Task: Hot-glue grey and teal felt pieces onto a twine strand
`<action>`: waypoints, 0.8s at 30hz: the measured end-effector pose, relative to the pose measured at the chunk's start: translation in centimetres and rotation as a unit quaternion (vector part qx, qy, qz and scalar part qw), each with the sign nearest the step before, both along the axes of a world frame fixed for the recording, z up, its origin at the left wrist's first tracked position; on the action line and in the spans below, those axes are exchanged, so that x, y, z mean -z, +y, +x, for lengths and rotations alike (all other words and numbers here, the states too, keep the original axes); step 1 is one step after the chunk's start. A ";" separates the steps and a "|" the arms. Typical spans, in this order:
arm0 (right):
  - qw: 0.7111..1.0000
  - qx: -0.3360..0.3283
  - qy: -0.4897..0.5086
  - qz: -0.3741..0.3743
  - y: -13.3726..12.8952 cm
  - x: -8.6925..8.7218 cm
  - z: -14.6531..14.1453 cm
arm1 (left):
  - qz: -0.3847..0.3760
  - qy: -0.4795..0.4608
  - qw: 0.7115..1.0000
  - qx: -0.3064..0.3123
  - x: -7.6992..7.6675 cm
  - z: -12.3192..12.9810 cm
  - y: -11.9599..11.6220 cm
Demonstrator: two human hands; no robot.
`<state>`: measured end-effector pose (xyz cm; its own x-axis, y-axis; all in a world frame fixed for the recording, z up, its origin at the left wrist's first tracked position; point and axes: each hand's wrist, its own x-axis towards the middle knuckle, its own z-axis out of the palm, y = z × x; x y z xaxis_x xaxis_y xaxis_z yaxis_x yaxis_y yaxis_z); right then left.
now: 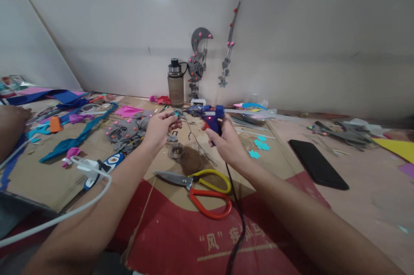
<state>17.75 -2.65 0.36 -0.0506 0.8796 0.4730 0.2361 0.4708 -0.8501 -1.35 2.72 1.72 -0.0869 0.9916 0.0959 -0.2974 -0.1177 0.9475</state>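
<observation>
My right hand is wrapped round the handle of a blue hot glue gun, whose small red light glows. A long glue stick sticks out of its back end, and its nozzle points left. Between the fingertips of my left hand is a small teal felt piece, right by the nozzle. Thin grey cord trails down from there to the cardboard. Below my hands lie open scissors with one yellow and one red handle. Several teal felt flower shapes lie right of my right hand.
Grey felt pieces with pink dots are heaped on the left. A bottle stands against the white partition, near hanging felt ornaments. A black phone lies right; a power strip left. Another person's hand shows far left.
</observation>
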 end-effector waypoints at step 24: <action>0.960 0.135 -0.236 0.070 2.8 1.0 1.9 | 0.018 0.093 0.995 -0.017 0.1 0.8 -0.9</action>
<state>19.67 0.14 -0.63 -0.0672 0.8199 0.5686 0.7092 0.4401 -0.5508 -0.57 1.86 1.62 -0.0969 0.9841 0.1491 -0.1136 -0.1598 0.9806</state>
